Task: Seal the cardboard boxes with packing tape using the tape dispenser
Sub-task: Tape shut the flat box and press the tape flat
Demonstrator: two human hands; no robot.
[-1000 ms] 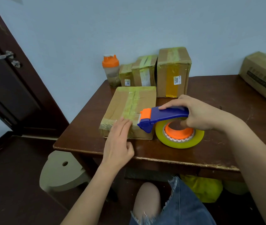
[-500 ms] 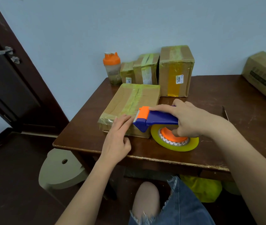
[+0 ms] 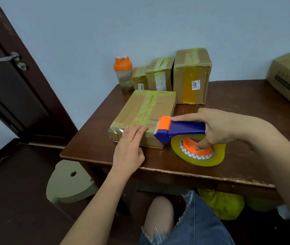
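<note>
Since the earlier frame, the dispenser (image 3: pixel 179 129) has been brought onto the near edge of the flat box (image 3: pixel 146 115), nose leftward, long axis across the bench (image 3: pixel 247 106). It is gripped by the right hand (image 3: pixel 224 128). Straight left fingers (image 3: pixel 137 131) are pressed on the box's near edge. Taped boxes (image 3: pixel 192 78) are lined against the pale wall.

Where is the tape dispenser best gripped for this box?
By the blue handle of the tape dispenser, from its rear, right side, as the right hand does: the handle is a long bar above the roll, leaving the orange cutter end facing the flat box.
</note>
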